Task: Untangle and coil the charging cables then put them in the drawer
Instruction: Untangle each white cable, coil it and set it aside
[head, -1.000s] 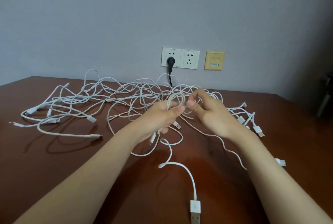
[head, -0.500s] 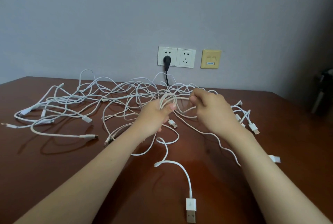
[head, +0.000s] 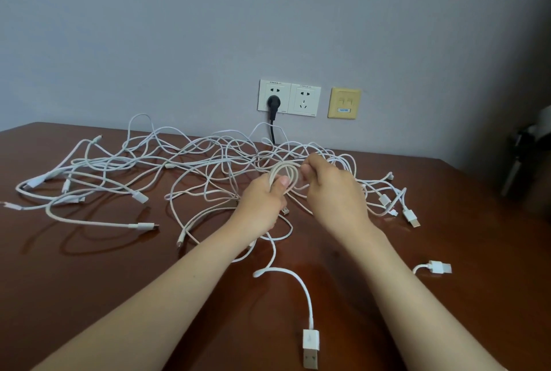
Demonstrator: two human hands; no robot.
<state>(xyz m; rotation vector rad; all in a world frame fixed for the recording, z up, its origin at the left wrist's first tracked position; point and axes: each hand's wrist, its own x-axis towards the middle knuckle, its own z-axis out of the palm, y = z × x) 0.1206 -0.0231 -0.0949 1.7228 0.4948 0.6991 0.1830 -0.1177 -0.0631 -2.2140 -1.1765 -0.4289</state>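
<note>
A tangle of several white charging cables (head: 185, 167) sprawls across the brown table (head: 89, 275). My left hand (head: 262, 203) pinches a small coil of white cable (head: 284, 175) between thumb and fingers, just above the tangle's middle. My right hand (head: 331, 188) grips the same cable at the coil's right side, fingers closed on the strand. From the left hand a loose end runs toward me and ends in a USB plug (head: 310, 346) near the front. No drawer is in view.
A double wall socket (head: 289, 98) with a black plug (head: 272, 102) and a yellow data plate (head: 344, 103) sit on the grey wall behind. Another USB plug (head: 438, 267) lies at the right. A dark object (head: 524, 147) stands past the table's right edge.
Both hands have shifted slightly farther from me with the coil. The loop in my left hand looks a little larger, and the trailing USB end has slid a bit away from me.
</note>
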